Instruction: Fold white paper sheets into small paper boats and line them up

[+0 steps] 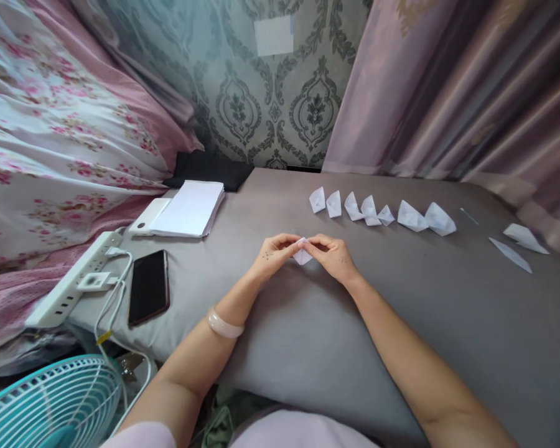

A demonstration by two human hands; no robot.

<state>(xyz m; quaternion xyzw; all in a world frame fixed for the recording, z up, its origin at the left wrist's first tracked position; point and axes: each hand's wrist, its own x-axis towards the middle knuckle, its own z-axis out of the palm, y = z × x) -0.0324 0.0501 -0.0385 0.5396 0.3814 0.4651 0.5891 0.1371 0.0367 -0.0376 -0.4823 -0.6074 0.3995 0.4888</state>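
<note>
Between my hands is a small piece of folded white paper [302, 254], diamond-shaped, its lower point facing me. My left hand [277, 254] pinches its left side with thumb and fingers. On the other side my right hand [332, 255] grips it the same way, the two thumbs close together near the top. The fingers behind the paper are partly hidden. Beyond my hands, a row of several folded paper boats [371, 210] stands on the grey cloth surface [401, 298].
At left lie a stack of white paper [186, 208], a black phone [149, 287] and a white power strip [70, 280] with cables. A turquoise fan [51, 398] stands at lower left. Paper pieces [511, 255] and a thin stick [469, 216] lie at right.
</note>
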